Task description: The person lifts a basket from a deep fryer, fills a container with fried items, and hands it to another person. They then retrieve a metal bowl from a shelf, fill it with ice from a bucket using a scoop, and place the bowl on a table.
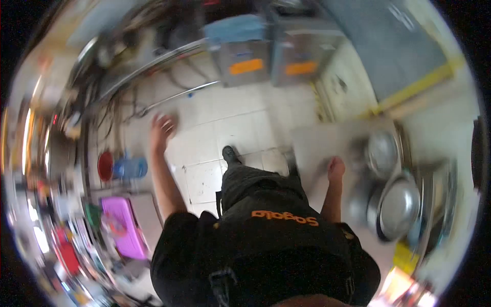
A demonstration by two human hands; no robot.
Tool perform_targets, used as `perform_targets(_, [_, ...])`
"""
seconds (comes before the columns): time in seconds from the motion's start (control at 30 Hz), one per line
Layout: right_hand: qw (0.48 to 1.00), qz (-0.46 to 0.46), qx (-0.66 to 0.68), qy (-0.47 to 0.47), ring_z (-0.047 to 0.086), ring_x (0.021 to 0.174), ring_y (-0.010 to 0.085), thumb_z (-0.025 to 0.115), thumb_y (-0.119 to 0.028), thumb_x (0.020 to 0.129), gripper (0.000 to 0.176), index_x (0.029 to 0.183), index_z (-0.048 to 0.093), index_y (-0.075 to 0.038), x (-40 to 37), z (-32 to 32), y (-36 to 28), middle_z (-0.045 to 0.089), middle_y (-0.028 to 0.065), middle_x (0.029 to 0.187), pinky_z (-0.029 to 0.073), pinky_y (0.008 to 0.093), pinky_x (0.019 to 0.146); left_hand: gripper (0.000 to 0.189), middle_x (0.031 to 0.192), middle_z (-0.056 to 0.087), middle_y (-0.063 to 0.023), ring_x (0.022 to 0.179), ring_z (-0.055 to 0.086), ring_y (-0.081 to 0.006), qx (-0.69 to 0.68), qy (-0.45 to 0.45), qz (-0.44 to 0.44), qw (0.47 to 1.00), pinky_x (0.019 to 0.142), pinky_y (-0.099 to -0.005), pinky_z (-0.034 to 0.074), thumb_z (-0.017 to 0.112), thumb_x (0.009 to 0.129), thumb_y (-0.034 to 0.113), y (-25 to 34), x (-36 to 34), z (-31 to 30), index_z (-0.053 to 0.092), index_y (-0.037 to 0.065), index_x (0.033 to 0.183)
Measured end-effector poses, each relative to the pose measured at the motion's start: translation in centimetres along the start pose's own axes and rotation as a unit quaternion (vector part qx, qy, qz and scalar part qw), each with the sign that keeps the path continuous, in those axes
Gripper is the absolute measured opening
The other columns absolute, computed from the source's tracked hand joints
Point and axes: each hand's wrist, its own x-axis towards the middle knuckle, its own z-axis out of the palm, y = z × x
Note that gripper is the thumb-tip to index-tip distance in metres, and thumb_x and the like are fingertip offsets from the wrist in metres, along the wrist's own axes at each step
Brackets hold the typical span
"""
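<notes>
My left hand (162, 129) is held out over the pale tiled floor (204, 138), blurred by motion. Its fingers look loosely bent and apart, and I see nothing held in them. On the other side my right hand (335, 167) hangs over or beside a light grey tabletop (314, 140); its fingers are too smeared to read. Nearest to it on that table are a metal bowl (382, 153) and a larger metal basin (400, 207). I wear a black apron (271, 225) with orange lettering, and one dark shoe (230, 153) shows on the floor.
Two grey bins (245, 71) with orange labels stand ahead, one topped with blue material. A metal rail (153, 66) runs along the left. A red bucket (105, 166), a blue water jug (132, 168) and a purple lid-like panel (123, 227) are at left.
</notes>
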Motion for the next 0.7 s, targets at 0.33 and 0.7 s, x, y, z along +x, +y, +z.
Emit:
perform_targets(0.33, [0.963, 0.141, -0.162, -0.164, 0.039, 0.044, 0.0070, 0.055, -0.018, 0.081, 0.007, 0.082, 0.054, -0.011, 7.7, 29.3, -0.6, 0.043, -0.0061, 0.056, 0.033, 0.0203, 0.039, 0.042, 0.108, 0.058, -0.0070, 0.100, 0.053, -0.0229, 0.260, -0.095, -0.217, 0.936, 0.081, -0.0354, 0.046, 0.052, 0.083, 0.043, 1.5, -2.0, -15.3, 0.059, 0.006, 0.103])
perform_targets(0.7, [0.822, 0.309, -0.346, -0.330, 0.040, 0.044, 0.0096, 0.056, -0.014, 0.078, 0.010, 0.070, 0.050, -0.012, 0.7, 59.6, 25.7, 0.040, -0.0037, 0.052, 0.032, 0.0229, 0.038, 0.033, 0.107, 0.056, -0.0042, 0.095, 0.054, -0.0195, -0.002, 0.395, -0.166, 0.903, 0.081, -0.0356, 0.043, 0.051, 0.085, 0.027, -4.3, -18.0, -41.6, 0.053, 0.010, 0.112])
